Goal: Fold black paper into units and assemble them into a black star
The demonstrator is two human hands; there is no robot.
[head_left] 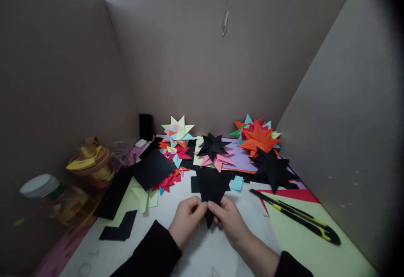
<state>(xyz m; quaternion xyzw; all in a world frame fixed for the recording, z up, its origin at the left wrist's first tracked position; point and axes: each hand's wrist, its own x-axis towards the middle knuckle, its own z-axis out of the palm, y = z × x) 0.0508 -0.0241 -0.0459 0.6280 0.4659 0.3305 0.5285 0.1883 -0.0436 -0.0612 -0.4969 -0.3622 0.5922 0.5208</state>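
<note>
Both my hands hold a folded piece of black paper [212, 186], kite-shaped with its narrow tip toward me. My left hand [189, 218] pinches its left edge near the tip, the thumb on top. My right hand [232, 220] pinches the opposite edge, thumb close to the left thumb and fingers partly hidden underneath. Behind the folded paper, small black paper pieces [195, 184] stick out at the sides. Just right of it lies a small light blue paper piece [237, 183]. Under my hands is a white sheet [176, 247] with faint markings.
Folded paper stars stand at the back: a black star [213, 145], an orange star [259, 139], a pale yellow star [179, 129]. A utility knife [299, 217] lies right on pale green paper [315, 239]. Left are black sheets [153, 169], a jar [59, 197] and a lidded cup [91, 163].
</note>
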